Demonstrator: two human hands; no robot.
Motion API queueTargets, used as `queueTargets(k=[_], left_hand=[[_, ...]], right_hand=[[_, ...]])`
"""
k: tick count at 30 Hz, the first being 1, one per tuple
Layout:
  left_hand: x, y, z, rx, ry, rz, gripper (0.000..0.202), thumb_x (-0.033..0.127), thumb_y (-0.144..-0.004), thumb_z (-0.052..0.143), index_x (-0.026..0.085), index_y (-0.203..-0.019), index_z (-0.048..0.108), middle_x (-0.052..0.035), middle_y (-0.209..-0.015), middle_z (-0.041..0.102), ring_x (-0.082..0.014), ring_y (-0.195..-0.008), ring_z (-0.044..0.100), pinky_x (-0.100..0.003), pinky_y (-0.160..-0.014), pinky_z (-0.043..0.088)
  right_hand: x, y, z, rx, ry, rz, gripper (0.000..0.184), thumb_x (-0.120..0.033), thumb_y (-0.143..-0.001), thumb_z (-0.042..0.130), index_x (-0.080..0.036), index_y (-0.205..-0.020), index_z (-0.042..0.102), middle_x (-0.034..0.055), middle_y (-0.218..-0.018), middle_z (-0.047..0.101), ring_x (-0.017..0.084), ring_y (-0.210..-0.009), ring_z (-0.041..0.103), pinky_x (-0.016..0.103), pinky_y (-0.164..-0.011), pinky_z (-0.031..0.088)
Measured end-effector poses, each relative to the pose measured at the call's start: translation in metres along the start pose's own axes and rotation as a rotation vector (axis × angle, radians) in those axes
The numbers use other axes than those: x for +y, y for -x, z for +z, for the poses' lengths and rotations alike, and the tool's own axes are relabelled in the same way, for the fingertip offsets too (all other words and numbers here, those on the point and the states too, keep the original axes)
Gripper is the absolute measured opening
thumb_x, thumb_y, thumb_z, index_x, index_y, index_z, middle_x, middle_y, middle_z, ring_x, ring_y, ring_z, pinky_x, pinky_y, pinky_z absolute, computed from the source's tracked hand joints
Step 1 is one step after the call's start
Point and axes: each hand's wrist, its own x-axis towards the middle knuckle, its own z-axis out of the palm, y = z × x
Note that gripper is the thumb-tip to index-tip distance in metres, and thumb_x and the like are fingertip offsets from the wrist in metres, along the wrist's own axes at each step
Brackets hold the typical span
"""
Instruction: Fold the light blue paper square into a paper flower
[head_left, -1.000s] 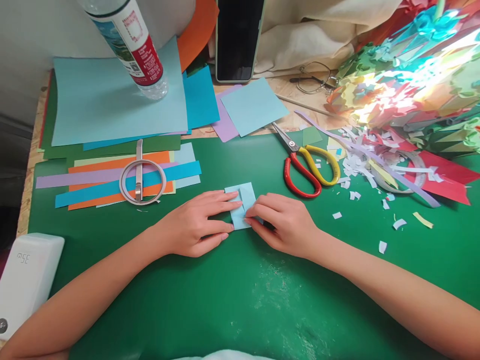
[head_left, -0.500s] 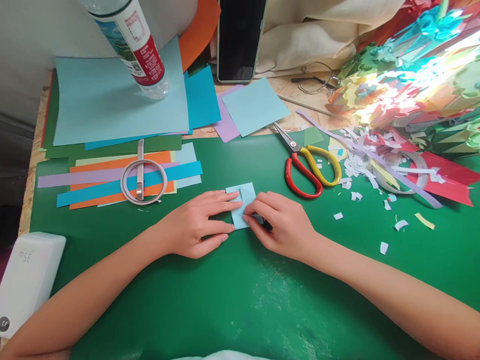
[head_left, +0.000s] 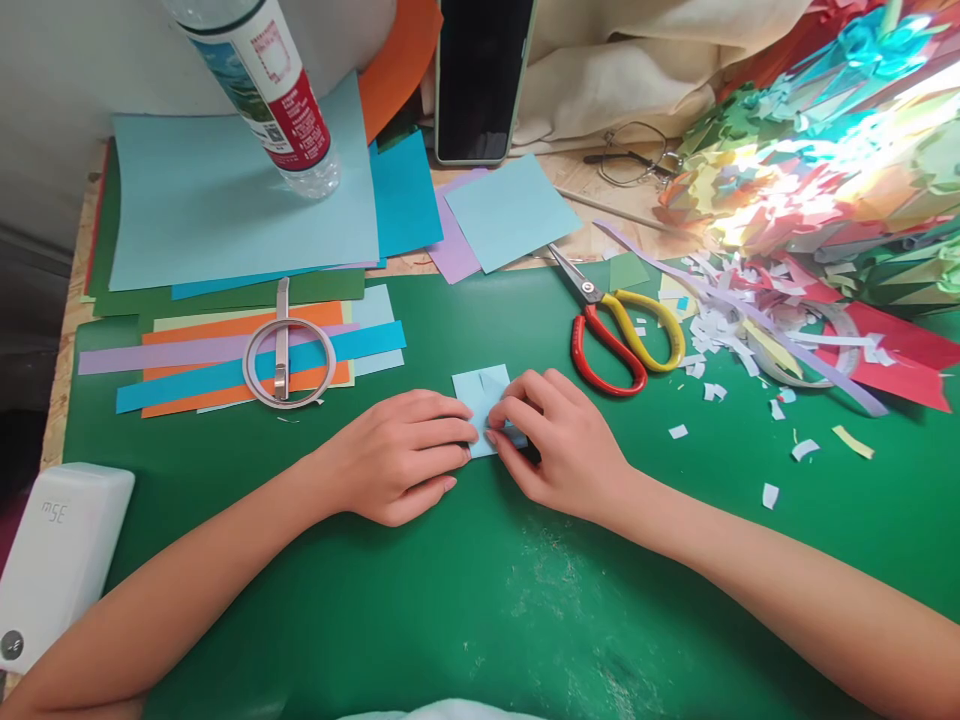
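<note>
A small folded piece of light blue paper (head_left: pixel 480 388) lies on the green mat between my two hands. My left hand (head_left: pixel 397 455) rests flat on the mat, fingers stretched out, with the fingertips pressing the paper's left edge. At the right side, the thumb and index finger of my right hand (head_left: pixel 566 440) pinch a raised flap of the same paper. Part of that flap is hidden behind the fingers. Nearest to my right hand are scissors (head_left: pixel 587 290) with one red and one yellow handle, their blades partly open.
Paper strips (head_left: pixel 225 350) lie left under a tape roll (head_left: pixel 330 365) and a metal blade-like tool (head_left: pixel 282 350). A bottle (head_left: pixel 292 110) stands on paper sheets (head_left: pixel 172 200). A phone (head_left: pixel 480 80), a power bank (head_left: pixel 67 560), paper scraps (head_left: pixel 720 320) and colourful paper pieces (head_left: pixel 810 180) surround the mat.
My left fingers have drawn closer together and moved lower on the paper. My right index finger has bent and lifted slightly, while the thumb stays at the flap.
</note>
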Motion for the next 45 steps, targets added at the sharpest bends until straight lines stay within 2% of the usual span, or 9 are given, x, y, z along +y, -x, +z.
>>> queueTargets(k=[8, 12, 15, 23, 28, 33, 36, 39, 45], left_hand=[[0.002, -0.001, 0.000, -0.012, -0.048, 0.027, 0.009, 0.017, -0.087, 0.054, 0.013, -0.089, 0.062, -0.0082, -0.103, 0.072, -0.0259, -0.109, 0.062, -0.040, -0.092, 0.054], [0.002, -0.003, 0.001, -0.015, -0.107, 0.056, 0.016, 0.018, -0.089, 0.054, 0.014, -0.101, 0.063, -0.0074, -0.102, 0.071, -0.0244, -0.107, 0.062, -0.039, -0.091, 0.054], [0.002, -0.003, 0.002, -0.007, -0.124, 0.061, 0.026, 0.020, -0.090, 0.055, 0.013, -0.113, 0.062, -0.0073, -0.103, 0.072, -0.0243, -0.107, 0.063, -0.040, -0.089, 0.055], [0.004, -0.005, 0.004, -0.011, -0.202, 0.071, 0.022, 0.025, -0.092, 0.056, 0.013, -0.108, 0.065, -0.0063, -0.099, 0.071, -0.0231, -0.104, 0.063, -0.038, -0.086, 0.055], [0.016, -0.008, 0.013, 0.038, -0.333, 0.020, 0.024, 0.023, -0.091, 0.057, 0.015, -0.113, 0.064, -0.0054, -0.088, 0.066, -0.0219, -0.097, 0.063, -0.038, -0.087, 0.054], [0.023, -0.007, 0.020, 0.009, -0.303, -0.083, 0.037, 0.034, -0.091, 0.056, 0.017, -0.125, 0.060, -0.0084, -0.096, 0.063, -0.0266, -0.104, 0.059, -0.043, -0.091, 0.052], [0.015, -0.006, 0.016, 0.011, -0.268, -0.017, 0.032, 0.030, -0.092, 0.056, 0.017, -0.120, 0.063, -0.0080, -0.097, 0.065, -0.0254, -0.102, 0.061, -0.042, -0.088, 0.053], [0.004, -0.005, 0.009, 0.039, -0.163, 0.065, 0.021, 0.028, -0.092, 0.056, 0.015, -0.103, 0.068, -0.0074, -0.092, 0.068, -0.0235, -0.103, 0.064, -0.038, -0.085, 0.054], [-0.005, -0.004, 0.001, 0.063, -0.056, 0.096, 0.014, 0.023, -0.091, 0.058, 0.014, -0.091, 0.068, -0.0086, -0.097, 0.073, -0.0223, -0.105, 0.067, -0.036, -0.086, 0.058]], right_hand=[[0.012, -0.002, -0.005, -0.025, 0.015, -0.001, 0.014, -0.030, -0.088, 0.057, -0.017, -0.082, 0.055, 0.0065, -0.087, 0.054, 0.017, -0.074, 0.039, 0.033, -0.069, 0.034], [0.023, -0.005, -0.010, -0.093, 0.011, -0.073, 0.014, -0.029, -0.091, 0.054, -0.018, -0.083, 0.055, 0.0064, -0.089, 0.053, 0.018, -0.077, 0.040, 0.033, -0.071, 0.035], [0.024, -0.005, -0.011, -0.117, 0.117, -0.109, 0.014, -0.026, -0.093, 0.048, -0.017, -0.084, 0.054, 0.0080, -0.092, 0.053, 0.019, -0.077, 0.037, 0.034, -0.070, 0.033], [0.015, 0.000, -0.007, -0.113, 0.394, -0.090, 0.015, -0.024, -0.093, 0.043, -0.016, -0.085, 0.052, 0.0106, -0.096, 0.051, 0.022, -0.080, 0.035, 0.034, -0.070, 0.027], [0.012, 0.003, -0.005, -0.099, 0.427, -0.063, 0.016, -0.025, -0.093, 0.041, -0.016, -0.085, 0.051, 0.0102, -0.096, 0.051, 0.022, -0.080, 0.034, 0.035, -0.072, 0.026], [0.012, 0.004, -0.003, -0.080, 0.438, -0.058, 0.015, -0.025, -0.093, 0.041, -0.017, -0.085, 0.051, 0.0106, -0.097, 0.051, 0.023, -0.082, 0.035, 0.035, -0.073, 0.027], [0.012, 0.004, -0.003, -0.081, 0.449, -0.061, 0.014, -0.026, -0.092, 0.042, -0.017, -0.085, 0.051, 0.0102, -0.097, 0.051, 0.023, -0.083, 0.036, 0.035, -0.073, 0.027], [0.010, 0.004, -0.005, -0.082, 0.460, -0.069, 0.014, -0.026, -0.092, 0.043, -0.018, -0.086, 0.052, 0.0097, -0.098, 0.051, 0.023, -0.084, 0.036, 0.035, -0.074, 0.027], [0.012, 0.004, -0.004, -0.085, 0.448, -0.057, 0.016, -0.027, -0.094, 0.042, -0.018, -0.087, 0.052, 0.0092, -0.099, 0.051, 0.023, -0.085, 0.036, 0.035, -0.074, 0.026]])
